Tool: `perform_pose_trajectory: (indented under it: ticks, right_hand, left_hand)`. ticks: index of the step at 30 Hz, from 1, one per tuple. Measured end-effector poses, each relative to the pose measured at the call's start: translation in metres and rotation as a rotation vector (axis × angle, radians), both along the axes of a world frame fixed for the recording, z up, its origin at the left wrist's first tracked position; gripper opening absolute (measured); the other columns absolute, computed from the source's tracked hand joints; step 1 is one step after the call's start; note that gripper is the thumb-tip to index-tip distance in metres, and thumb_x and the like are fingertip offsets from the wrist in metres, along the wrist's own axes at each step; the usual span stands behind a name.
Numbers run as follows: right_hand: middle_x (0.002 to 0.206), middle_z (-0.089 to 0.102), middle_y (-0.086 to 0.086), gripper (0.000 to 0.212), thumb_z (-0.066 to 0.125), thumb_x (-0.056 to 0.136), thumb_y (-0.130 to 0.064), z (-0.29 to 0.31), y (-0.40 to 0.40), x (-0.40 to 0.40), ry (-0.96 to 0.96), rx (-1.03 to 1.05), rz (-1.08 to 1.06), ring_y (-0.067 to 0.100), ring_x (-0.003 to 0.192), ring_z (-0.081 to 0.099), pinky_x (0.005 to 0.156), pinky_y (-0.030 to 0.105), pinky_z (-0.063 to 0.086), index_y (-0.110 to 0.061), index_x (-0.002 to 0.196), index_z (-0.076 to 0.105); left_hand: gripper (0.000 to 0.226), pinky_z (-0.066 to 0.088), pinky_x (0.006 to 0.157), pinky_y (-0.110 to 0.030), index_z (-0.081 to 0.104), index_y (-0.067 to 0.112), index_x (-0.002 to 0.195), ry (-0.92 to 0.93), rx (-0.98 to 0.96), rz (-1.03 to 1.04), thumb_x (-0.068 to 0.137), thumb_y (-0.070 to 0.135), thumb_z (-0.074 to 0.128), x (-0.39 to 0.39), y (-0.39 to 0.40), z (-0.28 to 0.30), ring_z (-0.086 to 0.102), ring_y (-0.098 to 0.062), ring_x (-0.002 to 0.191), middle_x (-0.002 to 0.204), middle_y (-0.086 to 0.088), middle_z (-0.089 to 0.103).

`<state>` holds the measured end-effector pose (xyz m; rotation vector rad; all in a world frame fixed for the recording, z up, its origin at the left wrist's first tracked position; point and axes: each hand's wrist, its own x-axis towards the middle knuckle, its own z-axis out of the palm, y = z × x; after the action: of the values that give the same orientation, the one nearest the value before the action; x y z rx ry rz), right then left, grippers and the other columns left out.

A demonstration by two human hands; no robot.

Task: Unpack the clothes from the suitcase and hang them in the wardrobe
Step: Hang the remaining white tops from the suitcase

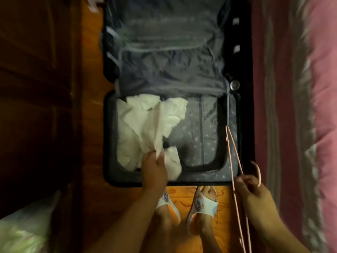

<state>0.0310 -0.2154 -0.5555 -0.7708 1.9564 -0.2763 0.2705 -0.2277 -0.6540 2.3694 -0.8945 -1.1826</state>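
Left hand (154, 168) grips white garment (145, 128).

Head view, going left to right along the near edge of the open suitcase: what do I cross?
Dark wooden furniture → left hand gripping the white garment → bare patterned suitcase lining → pink hanger held by the right hand → pink bedding.

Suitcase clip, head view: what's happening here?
A person stands over an open suitcase on the floor. The left hand grips a crumpled white garment lying in the near half of the case. The right hand holds a pink hanger over the case's right edge. The garment is not yet on the hanger, and the far half looks empty.
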Motion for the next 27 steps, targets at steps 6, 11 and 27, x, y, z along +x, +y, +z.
perform_pose_trajectory:
  ticks: [6,11,27]
  right_hand:
    - [0.075,0.061,0.003,0.024,0.072,0.086,-0.002,0.163,-0.034,-0.023,-0.076,-0.138,0.221,0.012,0.066,0.054,0.061,0.021,0.041,-0.022,0.090,0.061]
    - [0.110,0.063,-0.002,0.040,0.086,0.074,-0.024,0.313,-0.052,-0.028,-0.362,-0.291,0.400,0.001,0.098,0.061,0.083,0.016,0.046,-0.025,0.104,0.058]
    - [0.099,0.065,0.010,0.016,0.069,0.085,-0.002,0.593,-0.100,0.074,-0.534,-0.929,0.851,0.018,0.100,0.059,0.084,0.018,0.047,-0.004,0.087,0.054]
  left_hand:
    - [0.028,0.051,0.089,-0.037,0.069,0.016,0.103,0.095,-0.173,0.146,0.103,0.036,0.050,-0.002,-0.047,0.268,0.064,-0.020,0.095,0.102,-0.003,0.069]
    - [0.024,0.052,0.099,-0.054,0.069,0.022,0.104,0.394,-0.117,0.181,0.098,0.041,0.055,-0.012,-0.080,0.459,0.065,-0.029,0.104,0.110,-0.008,0.070]
    - [0.020,0.063,0.076,-0.039,0.070,-0.005,0.102,0.888,-0.386,0.321,0.099,-0.001,0.050,0.024,-0.020,0.763,0.073,-0.028,0.094,0.102,-0.021,0.071]
